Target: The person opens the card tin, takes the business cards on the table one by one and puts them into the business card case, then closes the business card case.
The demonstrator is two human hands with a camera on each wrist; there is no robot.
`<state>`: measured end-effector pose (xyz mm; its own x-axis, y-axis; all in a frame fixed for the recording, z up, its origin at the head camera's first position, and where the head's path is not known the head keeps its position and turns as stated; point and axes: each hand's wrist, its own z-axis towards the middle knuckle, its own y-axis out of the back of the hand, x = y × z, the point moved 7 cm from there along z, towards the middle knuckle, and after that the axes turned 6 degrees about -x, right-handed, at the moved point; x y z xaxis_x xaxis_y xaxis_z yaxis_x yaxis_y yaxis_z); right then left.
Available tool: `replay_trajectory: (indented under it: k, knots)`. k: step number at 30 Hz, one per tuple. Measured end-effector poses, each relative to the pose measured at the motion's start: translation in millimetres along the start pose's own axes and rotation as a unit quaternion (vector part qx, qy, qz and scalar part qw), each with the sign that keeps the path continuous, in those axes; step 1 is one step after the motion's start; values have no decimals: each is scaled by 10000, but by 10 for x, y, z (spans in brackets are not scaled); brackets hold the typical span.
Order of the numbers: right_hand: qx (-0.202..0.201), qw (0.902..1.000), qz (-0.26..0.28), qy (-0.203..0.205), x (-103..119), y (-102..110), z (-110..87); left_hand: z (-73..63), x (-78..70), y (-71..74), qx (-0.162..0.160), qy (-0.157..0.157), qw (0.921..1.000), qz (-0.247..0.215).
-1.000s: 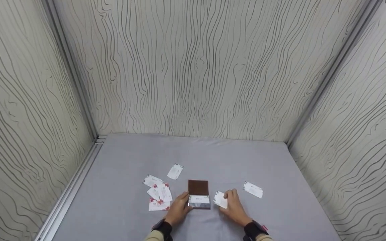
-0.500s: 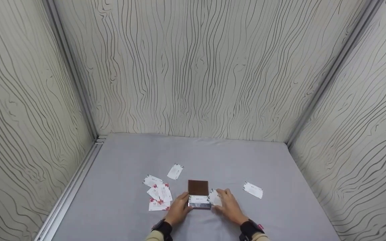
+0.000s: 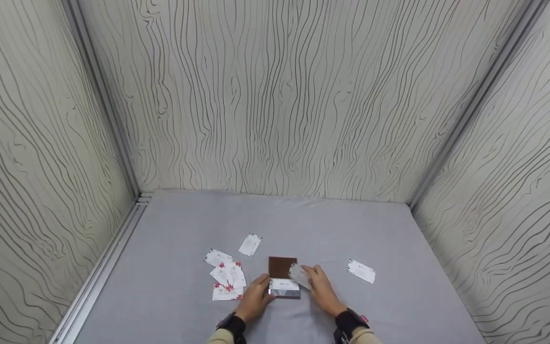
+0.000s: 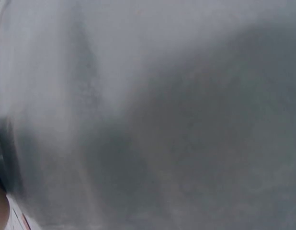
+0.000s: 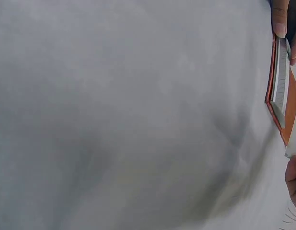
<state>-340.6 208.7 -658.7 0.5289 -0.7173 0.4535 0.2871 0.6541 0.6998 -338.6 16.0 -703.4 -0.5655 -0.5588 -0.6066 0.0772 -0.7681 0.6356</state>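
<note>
An opened brown card holder (image 3: 280, 265) lies on the cloth, its bare flap on the far side and white cards (image 3: 282, 284) in the near half. My left hand (image 3: 254, 297) grips the holder's left edge. Above the holder's right side, my right hand (image 3: 322, 290) pinches a white business card (image 3: 299, 275), tilted, with dark leafy print at its corner. The right wrist view catches the holder (image 5: 291, 110) side-on at the right edge, with the pinched card (image 5: 295, 139) beside it. Only a slice of a finger (image 4: 0, 211) shows in the left wrist view.
Left of the holder lie overlapping cards (image 3: 227, 274), some with red flowers. One loose card (image 3: 250, 244) lies farther back, another (image 3: 361, 271) to the right. Grey cloth (image 3: 184, 224) covers the table; patterned walls (image 3: 275, 95) rise at the back and sides.
My right hand has carried its card leftward from beside the holder to over its right side, and the card is now turned and tilted. My left hand stays on the holder.
</note>
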Motion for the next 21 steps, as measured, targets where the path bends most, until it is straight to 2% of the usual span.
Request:
replay_trajectory:
  k: [9, 12, 16, 21]
  knots:
    - [50, 9999, 69, -137, 100, -67, 118, 10, -18, 11, 1, -115, 9999, 96]
    - [6, 9999, 139, -97, 112, -78, 138, 12, -22, 5, -177, -403, 9988, 216]
    - [-170, 9997, 132, 142, 139, -88, 162, 1, -43, 25, -305, -578, 9976, 205]
    - [-252, 9992, 214, 237, 193, -110, 180, 0, -31, 27, -163, -380, 9991, 103]
